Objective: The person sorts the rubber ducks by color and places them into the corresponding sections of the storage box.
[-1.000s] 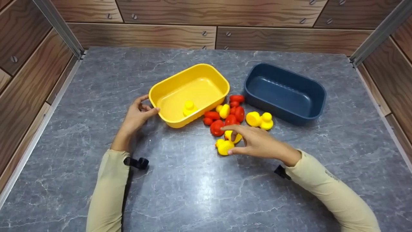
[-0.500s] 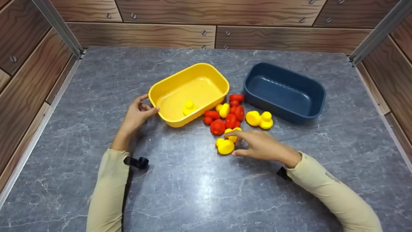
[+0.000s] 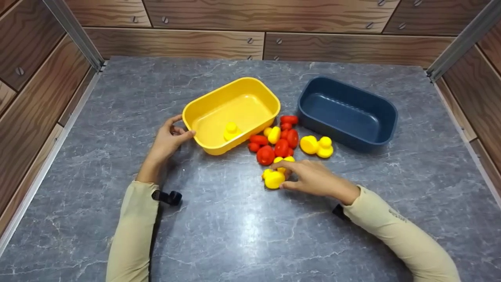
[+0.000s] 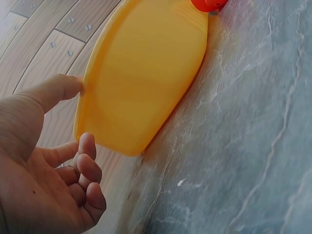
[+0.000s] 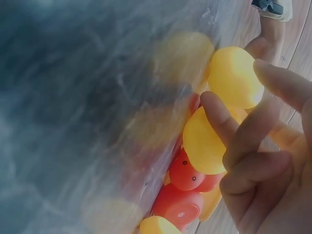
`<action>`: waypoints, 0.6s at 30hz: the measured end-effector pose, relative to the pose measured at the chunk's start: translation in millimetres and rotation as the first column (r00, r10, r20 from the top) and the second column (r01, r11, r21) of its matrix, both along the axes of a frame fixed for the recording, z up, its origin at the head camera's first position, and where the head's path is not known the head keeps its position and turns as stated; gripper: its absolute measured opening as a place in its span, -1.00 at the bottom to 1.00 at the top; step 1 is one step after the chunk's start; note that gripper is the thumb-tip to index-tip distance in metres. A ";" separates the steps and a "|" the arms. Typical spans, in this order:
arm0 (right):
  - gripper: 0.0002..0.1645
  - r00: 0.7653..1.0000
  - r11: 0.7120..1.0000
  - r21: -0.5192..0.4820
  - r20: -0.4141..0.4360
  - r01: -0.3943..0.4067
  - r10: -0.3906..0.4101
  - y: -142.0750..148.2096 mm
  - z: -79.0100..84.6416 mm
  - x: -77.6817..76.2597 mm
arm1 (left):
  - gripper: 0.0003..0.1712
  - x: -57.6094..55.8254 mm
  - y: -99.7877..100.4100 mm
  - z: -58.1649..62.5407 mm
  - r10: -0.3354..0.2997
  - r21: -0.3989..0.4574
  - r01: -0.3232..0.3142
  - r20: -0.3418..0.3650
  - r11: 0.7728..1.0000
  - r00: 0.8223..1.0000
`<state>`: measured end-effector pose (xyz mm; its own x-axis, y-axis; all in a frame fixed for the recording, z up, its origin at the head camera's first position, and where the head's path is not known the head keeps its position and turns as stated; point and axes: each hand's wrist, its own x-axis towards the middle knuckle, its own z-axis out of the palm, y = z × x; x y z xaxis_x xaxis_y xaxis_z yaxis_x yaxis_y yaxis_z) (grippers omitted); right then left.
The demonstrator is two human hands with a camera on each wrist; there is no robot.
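Note:
At the near-left corner of the yellow bin (image 3: 219,149), my left hand (image 3: 166,141) holds the rim between thumb and fingers; its other fingers curl loosely in the left wrist view. One yellow rubber duck (image 3: 232,130) sits in this bin. My right hand (image 3: 313,178) is around the nearest yellow duck (image 3: 274,180), thumb on one side and index finger reaching over the other. In the right wrist view the thumb tip meets that duck's edge, and another fingertip overlaps a second duck (image 5: 202,144). A firm grip does not show.
Several red toys (image 3: 281,148) lie between the bins, mixed with a yellow duck (image 3: 274,135). Two yellow ducks (image 3: 324,148) lie right of them. A dark blue bin (image 3: 346,137) stands at the back right. Wood-patterned walls (image 3: 172,43) enclose the grey table (image 3: 219,235).
My right hand drew back slightly to the right, then came forward left over the nearest yellow duck. The left hand, the bins and the toys look unmoved.

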<state>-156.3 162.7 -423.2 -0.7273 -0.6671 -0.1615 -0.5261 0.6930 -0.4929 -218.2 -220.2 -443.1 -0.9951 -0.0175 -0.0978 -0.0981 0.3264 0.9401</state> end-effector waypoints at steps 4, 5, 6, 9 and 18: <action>-0.49 1.000 1.000 -0.003 -0.008 0.003 -0.003 -0.6 -0.8 0.4 | -0.19 0.2 -0.3 0.6 -0.004 -0.010 0.004 0.000 1.000 1.000; -0.50 1.000 1.000 -0.003 -0.012 0.003 -0.003 -0.6 -0.8 0.5 | -0.19 0.1 -0.4 0.7 -0.004 -0.014 0.004 0.002 1.000 1.000; -0.52 1.000 1.000 -0.002 -0.018 0.004 -0.004 -0.6 -0.8 0.8 | -0.19 0.0 -0.3 0.8 -0.005 -0.020 0.006 0.004 1.000 1.000; -0.55 0.999 1.000 -0.003 -0.034 0.004 -0.005 -0.7 -1.1 1.3 | -0.18 -0.3 0.1 1.1 -0.007 -0.032 0.007 0.011 0.999 1.000; -0.59 0.999 1.000 -0.026 -0.041 0.003 -0.004 -1.6 -2.0 2.5 | -0.18 -0.4 -0.4 0.7 -0.008 -0.026 0.008 0.022 1.000 1.000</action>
<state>-153.8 161.1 -425.2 -0.7350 -0.6683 -0.1144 -0.5439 0.6819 -0.4891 -218.6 -220.5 -442.3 -0.9928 -0.0122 -0.1194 -0.1160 0.3513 0.9290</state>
